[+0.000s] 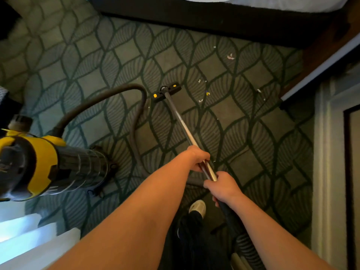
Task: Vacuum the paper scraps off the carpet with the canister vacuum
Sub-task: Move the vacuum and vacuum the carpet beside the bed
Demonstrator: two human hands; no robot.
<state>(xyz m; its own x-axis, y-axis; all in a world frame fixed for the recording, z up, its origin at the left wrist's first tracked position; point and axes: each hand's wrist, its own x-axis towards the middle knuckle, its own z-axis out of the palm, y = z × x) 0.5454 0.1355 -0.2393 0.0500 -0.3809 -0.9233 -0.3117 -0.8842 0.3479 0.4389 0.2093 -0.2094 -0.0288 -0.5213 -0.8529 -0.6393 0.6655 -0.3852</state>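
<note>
A yellow and black canister vacuum (44,164) stands on the patterned green carpet (253,133) at the left. Its dark hose (136,117) loops across the floor. My left hand (196,157) and my right hand (222,185) both grip the metal wand (183,125), the right one lower at the handle end. The black floor nozzle (167,91) with yellow tabs rests flat on the carpet ahead. Small paper scraps (230,57) lie scattered to the right of the nozzle, with further paper scraps (200,100) closer in.
A dark bed base (194,16) runs along the top. A wooden ledge and white trim (321,67) close off the right side, with a door frame (329,172) below. My shoe (197,208) stands under the wand. Bright fabric (29,240) lies bottom left.
</note>
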